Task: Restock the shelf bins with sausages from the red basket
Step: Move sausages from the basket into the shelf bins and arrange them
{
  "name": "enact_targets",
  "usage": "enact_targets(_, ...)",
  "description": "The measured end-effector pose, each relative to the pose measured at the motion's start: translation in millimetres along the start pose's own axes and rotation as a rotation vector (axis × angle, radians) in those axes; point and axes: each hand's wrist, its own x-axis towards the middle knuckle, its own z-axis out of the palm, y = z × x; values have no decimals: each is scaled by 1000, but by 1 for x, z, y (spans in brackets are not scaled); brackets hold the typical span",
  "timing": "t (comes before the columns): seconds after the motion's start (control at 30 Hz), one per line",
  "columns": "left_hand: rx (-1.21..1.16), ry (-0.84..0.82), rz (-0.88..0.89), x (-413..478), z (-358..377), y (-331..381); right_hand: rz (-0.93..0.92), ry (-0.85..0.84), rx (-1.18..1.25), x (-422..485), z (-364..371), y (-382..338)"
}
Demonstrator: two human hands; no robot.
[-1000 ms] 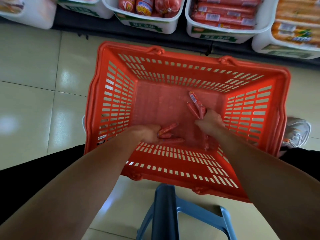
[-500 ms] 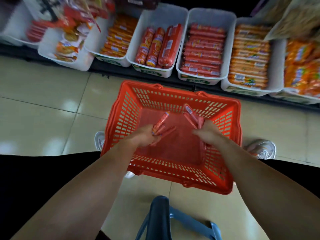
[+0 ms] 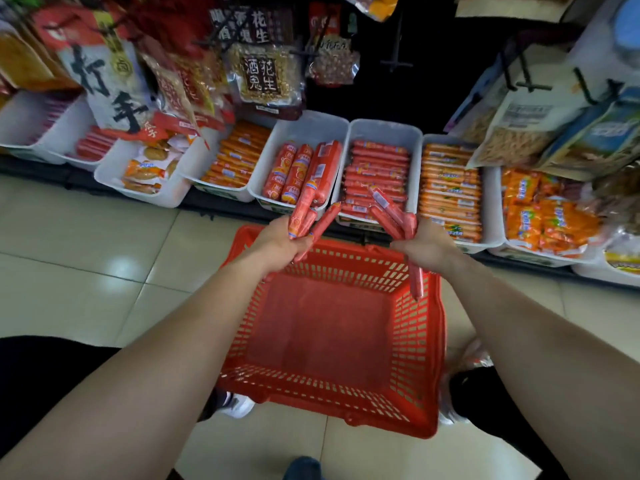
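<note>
The red basket [image 3: 427, 344] stands on the floor between my feet, and its bottom shows no sausages. My left hand [image 3: 277, 245] grips a bundle of thin red sausages [image 3: 304, 214] above the basket's far rim. My right hand [image 3: 427, 245] grips another bundle of red sausages [image 3: 389, 211], with one hanging down below the fist. Both bundles are raised in front of the white shelf bins. The bin of thin red sausages [image 3: 379, 131] lies just beyond my right hand. The bin of thick red sausages [image 3: 304, 128] lies beyond my left hand.
More white bins line the low shelf: orange sausages [image 3: 450, 181] to the right, orange sticks [image 3: 235, 157] to the left, snack packs [image 3: 145, 168] further left. Hanging snack bags [image 3: 263, 77] overhang the bins. A blue stool [image 3: 303, 467] is at the bottom edge.
Both hands have lifted out of the basket with their sausage bundles and risen toward the shelf bins. My head has tilted up, bringing the shelf and hanging bags into view.
</note>
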Motion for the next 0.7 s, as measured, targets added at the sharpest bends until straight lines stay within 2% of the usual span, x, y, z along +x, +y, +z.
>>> enact_targets(0.23,140,43,36,79,-21,20,-102,42,-37,86,-13,-33)
enact_targets(0.33,181,64,42,112,-36,28,-141,108,-29,128,-10,-41)
enact_targets(0.4,128,94,45,132,-41,30,-133,144,-90,154,-6,-40)
enact_targets(0.53,-121,191,15,156,-31,26,-145,189,-181,179,8,-29)
enact_targets(0.7,-267,191,-33,171,-7,12,-72,71,-406,191,38,4)
